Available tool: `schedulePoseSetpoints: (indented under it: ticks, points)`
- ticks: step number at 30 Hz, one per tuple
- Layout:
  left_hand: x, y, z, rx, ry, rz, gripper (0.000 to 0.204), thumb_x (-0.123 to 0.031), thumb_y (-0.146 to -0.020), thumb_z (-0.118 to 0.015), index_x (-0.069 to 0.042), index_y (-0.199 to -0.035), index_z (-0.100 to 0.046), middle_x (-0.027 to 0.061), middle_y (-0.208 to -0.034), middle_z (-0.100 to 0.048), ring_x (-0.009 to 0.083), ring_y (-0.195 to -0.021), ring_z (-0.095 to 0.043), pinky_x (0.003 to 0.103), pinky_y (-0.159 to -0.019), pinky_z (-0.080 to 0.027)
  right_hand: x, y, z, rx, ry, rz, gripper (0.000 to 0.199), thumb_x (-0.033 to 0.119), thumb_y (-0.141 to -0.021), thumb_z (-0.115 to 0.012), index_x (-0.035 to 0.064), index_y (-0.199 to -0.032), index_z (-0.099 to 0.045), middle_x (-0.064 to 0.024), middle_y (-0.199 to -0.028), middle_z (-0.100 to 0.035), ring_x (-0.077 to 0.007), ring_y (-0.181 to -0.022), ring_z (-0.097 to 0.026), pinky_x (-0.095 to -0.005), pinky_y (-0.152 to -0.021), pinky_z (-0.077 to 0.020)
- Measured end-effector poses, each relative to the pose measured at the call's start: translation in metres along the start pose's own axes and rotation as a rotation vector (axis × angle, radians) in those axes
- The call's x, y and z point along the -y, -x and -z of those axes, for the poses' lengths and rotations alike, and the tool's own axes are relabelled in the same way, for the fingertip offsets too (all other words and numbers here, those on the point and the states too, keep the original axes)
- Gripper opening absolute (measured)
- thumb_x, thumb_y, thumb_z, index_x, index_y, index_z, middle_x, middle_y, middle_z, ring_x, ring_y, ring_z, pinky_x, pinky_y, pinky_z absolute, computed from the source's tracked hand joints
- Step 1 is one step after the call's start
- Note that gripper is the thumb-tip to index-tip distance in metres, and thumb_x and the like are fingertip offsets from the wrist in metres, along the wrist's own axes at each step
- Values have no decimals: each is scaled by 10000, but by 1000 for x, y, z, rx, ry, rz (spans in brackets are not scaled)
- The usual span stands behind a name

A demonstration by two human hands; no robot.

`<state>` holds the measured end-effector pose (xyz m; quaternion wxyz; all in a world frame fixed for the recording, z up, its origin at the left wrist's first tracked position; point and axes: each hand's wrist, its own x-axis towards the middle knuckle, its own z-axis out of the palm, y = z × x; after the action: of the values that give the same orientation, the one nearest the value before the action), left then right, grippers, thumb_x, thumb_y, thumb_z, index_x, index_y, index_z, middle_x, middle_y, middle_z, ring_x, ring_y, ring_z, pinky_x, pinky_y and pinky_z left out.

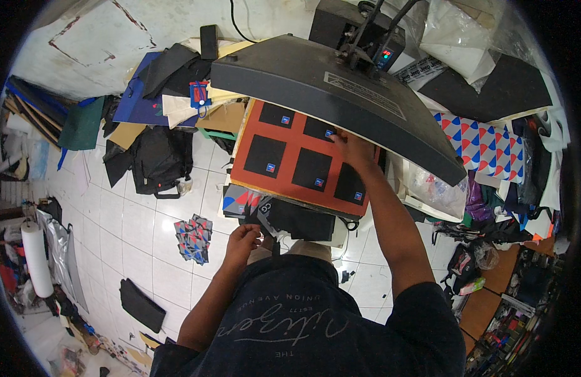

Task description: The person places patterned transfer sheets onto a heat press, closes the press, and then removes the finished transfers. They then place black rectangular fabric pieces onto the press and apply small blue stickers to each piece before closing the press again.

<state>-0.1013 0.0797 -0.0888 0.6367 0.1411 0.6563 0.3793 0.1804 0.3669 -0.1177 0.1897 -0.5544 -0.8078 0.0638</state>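
A: What is seen nearest, at the lower edge?

B: A dark shirt with pale lettering, and two forearms rising from it. The left hand (243, 239) is curled shut around the near edge of a stack of dark fabric pieces (290, 217), held just below the front edge of the press bed.

A: And the right hand?

B: The right hand (352, 149) is stretched farther, under the raised upper platen (328, 85) of the heat press. Its fingers are spread and laid flat near the far black square (320, 129); whether anything is pinched cannot be told, since the fingertips are partly hidden by the platen's rim.

A: How is the bed laid out?

B: An orange-red pad (290, 151) is covered by five black squares in view, each marked with a small blue-and-red patch. Strips of bare pad are left between them, and none are seen touching. The squares are kept inside the pad's edges.

A: Is open room left around the press?

B: To the left, white floor tiles (140, 220) lie bare between a black bag (158, 160), a small heap of printed pieces (193, 239) and a flat black piece (141, 306). To the right, little room is seen: patterned fabric (485, 144) and bags are crowded against the press.

A: And beyond?

B: The press's control box (356, 25) is seen at the far edge, with dark and blue sheets (146, 88) stacked against the wall.
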Motion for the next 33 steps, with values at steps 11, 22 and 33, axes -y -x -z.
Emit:
schedulePoseSetpoints:
  ticks: [11, 22, 33]
  points:
    - [-1, -4, 0, 2, 4, 33, 198, -165, -892, -571, -35, -1037, -606, 32, -871, -627, 111, -724, -576, 236, -653, -434, -9, 5, -8, 3, -114, -44, 314, 324, -847, -672, 97, -1064, -665, -98, -1025, -671, -254, -948, -644, -374, -874, -485]
    - [-1, -1, 5, -13, 35, 29, 204, -187, -897, -599, -31, -1028, -613, 26, -860, -617, 105, -718, -566, 239, -644, -434, 1, -1, -1, -34, 126, 75, 308, 367, -834, -670, 148, -1048, -699, -102, -1041, -667, -301, -999, -624, -427, -900, -480]
    - [0, -3, 4, -26, -25, 27, 192, -146, -883, -568, -35, -1035, -610, 23, -854, -623, 102, -709, -566, 237, -651, -442, -1, 0, -5, -5, 129, 91, 313, 400, -852, -636, 172, -1057, -700, -95, -1137, -637, -298, -1081, -585, -442, -972, -432]
